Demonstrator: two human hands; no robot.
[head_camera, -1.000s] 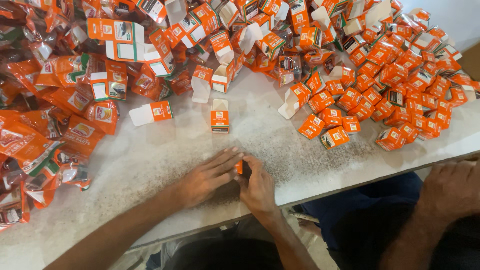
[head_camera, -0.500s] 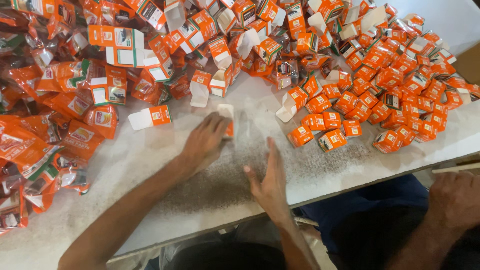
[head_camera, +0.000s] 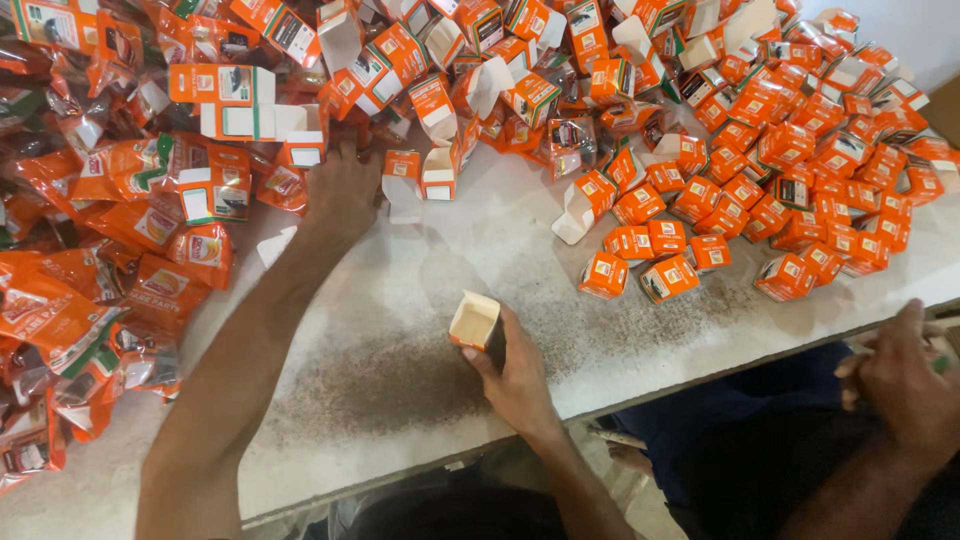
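Note:
My right hand (head_camera: 515, 375) holds a small open orange carton (head_camera: 474, 321) upright near the front of the white table (head_camera: 420, 290), its white inside facing up. My left hand (head_camera: 340, 190) reaches far across to the left, fingers down on the heap of orange packets (head_camera: 150, 220) and cartons; whether it grips one is hidden. Dark powder (head_camera: 390, 380) is scattered on the table beside my right hand.
Several closed orange cartons (head_camera: 790, 180) are piled at the right, open empty cartons (head_camera: 470, 90) along the back. Orange sachets (head_camera: 60, 330) cover the left side. Another person's hand (head_camera: 900, 380) rests at the table's front right edge.
My left hand went from the table's middle up to the left heap. My right hand, flat and empty half a second ago, now holds an open carton upright.

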